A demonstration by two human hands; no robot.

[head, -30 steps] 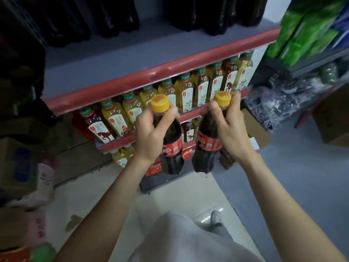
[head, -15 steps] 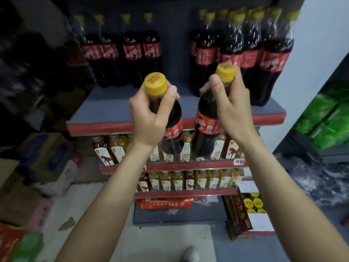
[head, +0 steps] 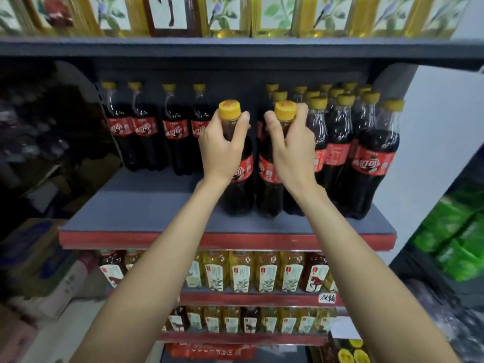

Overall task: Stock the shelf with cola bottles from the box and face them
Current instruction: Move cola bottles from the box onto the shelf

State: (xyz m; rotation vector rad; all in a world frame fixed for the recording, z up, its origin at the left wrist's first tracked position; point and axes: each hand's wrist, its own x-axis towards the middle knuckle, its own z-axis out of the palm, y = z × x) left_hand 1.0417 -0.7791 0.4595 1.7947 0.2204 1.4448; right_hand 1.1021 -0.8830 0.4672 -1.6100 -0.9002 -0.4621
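My left hand (head: 222,148) grips the neck of a cola bottle (head: 239,187) with a yellow cap and red label. My right hand (head: 290,150) grips the neck of a second cola bottle (head: 268,189) right beside it. Both bottles stand upright with their bases on or just above the grey shelf (head: 146,213), near its middle front. A dense block of cola bottles (head: 366,158) fills the shelf's right side, touching the right-hand bottle. A single row of cola bottles (head: 146,137) lines the back left. The box shows only as a corner (head: 345,352) at the bottom right.
The shelf's left front is bare grey board with a red edge (head: 225,241). Tea bottles (head: 241,273) fill the two shelves below. Oil bottles (head: 235,14) stand on the shelf above. Cartons (head: 34,258) lie at the left, green packs (head: 458,239) at the right.
Both hands have carried the two bottles up and forward from in front of the shelf edge to the grey shelf. The view has tilted upward toward the shelf.
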